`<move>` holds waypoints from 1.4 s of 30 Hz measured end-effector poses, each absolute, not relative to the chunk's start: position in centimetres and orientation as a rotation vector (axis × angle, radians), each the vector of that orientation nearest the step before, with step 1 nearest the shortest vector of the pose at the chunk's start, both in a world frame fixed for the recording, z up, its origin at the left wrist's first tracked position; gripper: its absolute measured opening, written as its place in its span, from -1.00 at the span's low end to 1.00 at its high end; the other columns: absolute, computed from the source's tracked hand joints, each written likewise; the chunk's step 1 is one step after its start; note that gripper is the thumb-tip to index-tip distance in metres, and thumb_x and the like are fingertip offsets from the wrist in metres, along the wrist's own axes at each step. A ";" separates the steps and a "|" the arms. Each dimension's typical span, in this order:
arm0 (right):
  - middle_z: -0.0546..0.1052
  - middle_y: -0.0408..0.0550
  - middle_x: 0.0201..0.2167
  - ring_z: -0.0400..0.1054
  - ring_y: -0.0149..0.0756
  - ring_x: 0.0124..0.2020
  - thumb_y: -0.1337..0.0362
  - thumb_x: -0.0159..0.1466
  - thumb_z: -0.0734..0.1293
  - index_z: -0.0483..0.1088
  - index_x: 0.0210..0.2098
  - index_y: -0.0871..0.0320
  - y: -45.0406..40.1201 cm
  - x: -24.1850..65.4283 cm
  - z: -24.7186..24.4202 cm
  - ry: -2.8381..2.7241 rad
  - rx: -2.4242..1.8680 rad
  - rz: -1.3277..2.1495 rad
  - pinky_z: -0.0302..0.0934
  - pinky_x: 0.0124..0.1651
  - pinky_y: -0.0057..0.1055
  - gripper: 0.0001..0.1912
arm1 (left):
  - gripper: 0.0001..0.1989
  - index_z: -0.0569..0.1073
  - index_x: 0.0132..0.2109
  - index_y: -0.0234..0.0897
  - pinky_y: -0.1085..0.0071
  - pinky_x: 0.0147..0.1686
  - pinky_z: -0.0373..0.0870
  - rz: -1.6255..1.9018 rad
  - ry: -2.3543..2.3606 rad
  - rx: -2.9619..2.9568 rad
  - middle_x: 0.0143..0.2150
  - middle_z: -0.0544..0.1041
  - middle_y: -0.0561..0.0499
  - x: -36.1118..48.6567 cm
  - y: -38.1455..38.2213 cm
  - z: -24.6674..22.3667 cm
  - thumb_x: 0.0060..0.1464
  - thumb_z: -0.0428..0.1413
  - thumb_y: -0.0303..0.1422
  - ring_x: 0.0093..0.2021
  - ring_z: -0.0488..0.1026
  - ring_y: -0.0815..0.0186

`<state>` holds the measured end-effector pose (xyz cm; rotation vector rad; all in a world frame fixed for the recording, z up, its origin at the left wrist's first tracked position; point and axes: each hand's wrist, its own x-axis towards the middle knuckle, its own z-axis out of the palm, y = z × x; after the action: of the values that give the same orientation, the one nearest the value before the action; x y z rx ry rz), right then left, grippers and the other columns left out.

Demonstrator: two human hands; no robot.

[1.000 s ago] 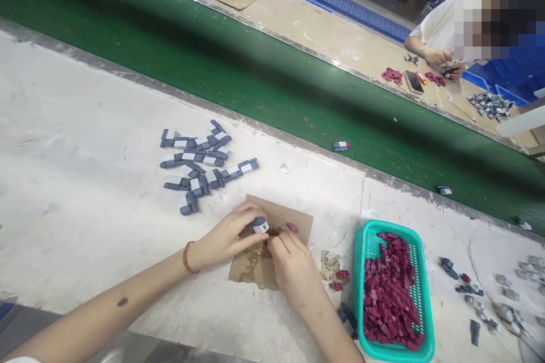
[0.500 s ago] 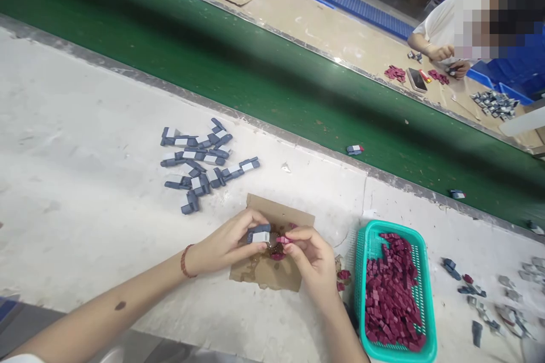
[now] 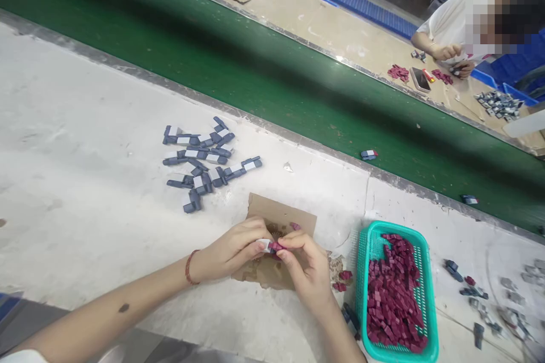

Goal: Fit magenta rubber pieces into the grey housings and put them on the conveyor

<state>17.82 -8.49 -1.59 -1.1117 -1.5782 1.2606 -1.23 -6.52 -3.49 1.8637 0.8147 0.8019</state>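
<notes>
Over a stained piece of cardboard (image 3: pixel 293 218), my two hands meet. My left hand (image 3: pixel 238 247) pinches a grey-and-white plastic part (image 3: pixel 264 244), mostly covered by the fingers. Between the thumb and fingertips of my right hand (image 3: pixel 309 264) is a small dark-red plastic piece (image 3: pixel 275 246), which touches the end of the grey-and-white part. Whether it sits inside that part I cannot tell. Another dark-red piece (image 3: pixel 295 227) lies on the cardboard behind my right fingers. To the upper left, a group of grey-and-white parts (image 3: pixel 200 153) is spread on the white table.
A green basket (image 3: pixel 431 295) full of dark-red pieces stands right of my right arm. Loose grey parts (image 3: pixel 479 292) lie beyond it. Behind the table runs a green conveyor belt (image 3: pixel 298 91) carrying a few assembled parts. Across it, a co-worker (image 3: pixel 460 22) handles similar parts.
The dark-red piece has come up against the grey-and-white part, where a gap showed before. My left fingers now cover more of that part. Parts on the belt have shifted right.
</notes>
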 end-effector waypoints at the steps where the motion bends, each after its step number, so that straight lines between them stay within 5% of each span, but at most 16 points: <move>1: 0.57 -0.05 -0.32 0.46 -0.30 -0.26 0.28 0.33 0.30 0.44 -0.25 0.12 -8.5 17.8 -1.6 -1.590 -1.102 1.259 0.34 -0.21 -0.40 -0.92 | -0.48 0.36 -0.32 -0.27 0.38 -0.33 0.26 0.806 0.812 1.859 -0.43 0.42 -0.02 -1.2 -6.5 -3.5 0.37 -0.34 -0.11 -0.37 0.33 0.27; 10: 0.58 -0.05 -0.36 0.47 -0.31 -0.31 0.31 0.34 0.28 0.45 -0.29 0.14 -8.3 17.5 -1.2 -1.702 -1.094 1.180 0.36 -0.23 -0.42 -0.89 | -0.48 0.26 -0.41 -0.25 0.38 -0.35 0.19 0.780 0.794 1.894 -0.49 0.34 0.03 -1.1 -6.4 -3.5 0.38 -0.38 -0.12 -0.42 0.25 0.28; 15: 0.61 -0.07 -0.37 0.50 -0.34 -0.38 0.28 0.30 0.32 0.48 -0.27 0.14 -8.3 17.9 -1.1 -1.618 -1.200 1.232 0.37 -0.29 -0.46 -0.91 | -0.50 0.36 -0.20 -0.27 0.37 -0.29 0.23 0.623 0.781 1.884 -0.33 0.43 -0.03 -1.4 -6.1 -2.7 0.34 -0.32 -0.03 -0.31 0.33 0.24; 20: 0.62 -0.06 -0.35 0.51 -0.31 -0.31 0.27 0.32 0.31 0.48 -0.33 0.14 -8.9 17.9 -1.1 -1.649 -1.198 1.178 0.37 -0.22 -0.44 -0.87 | -0.55 0.36 -0.26 -0.27 0.39 -0.30 0.27 0.532 0.785 1.900 -0.34 0.41 -0.04 -1.8 -6.5 -2.7 0.36 -0.28 -0.10 -0.32 0.34 0.24; 27: 0.58 -0.04 -0.29 0.47 -0.31 -0.22 0.25 0.38 0.23 0.48 -0.17 0.14 -9.7 18.7 1.2 -1.825 -1.237 1.033 0.33 -0.13 -0.41 -0.81 | -0.75 0.42 -0.25 -0.23 0.43 -0.33 0.34 0.582 0.808 1.926 -0.36 0.46 0.01 -1.2 -6.9 -2.9 0.31 -0.12 -0.32 -0.35 0.40 0.26; 34: 0.51 0.11 -0.18 0.39 -0.04 -0.09 0.31 0.33 0.21 0.46 -0.17 0.17 -10.2 29.9 2.6 -1.772 -2.133 0.243 0.27 -0.04 -0.16 -0.80 | -0.64 0.49 -0.03 -0.21 0.28 -0.09 0.37 0.542 1.215 2.073 -0.11 0.57 -0.10 -2.2 -2.9 -1.2 0.26 -0.09 -0.15 -0.09 0.47 0.08; 42: 0.48 0.07 -0.26 0.41 -0.10 -0.25 0.34 0.27 0.25 0.47 -0.28 0.17 -9.4 33.5 0.2 -1.994 -2.499 -0.033 0.25 -0.24 -0.28 -0.85 | -0.51 0.35 0.18 -0.41 0.02 0.12 0.20 0.648 1.456 2.236 0.02 0.47 -0.24 1.9 9.6 -3.3 0.24 -0.18 -0.25 0.05 0.33 -0.02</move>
<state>33.54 -9.38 0.17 -2.4994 -1.9939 -0.0329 1.86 9.64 -3.27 2.2359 1.4564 0.6480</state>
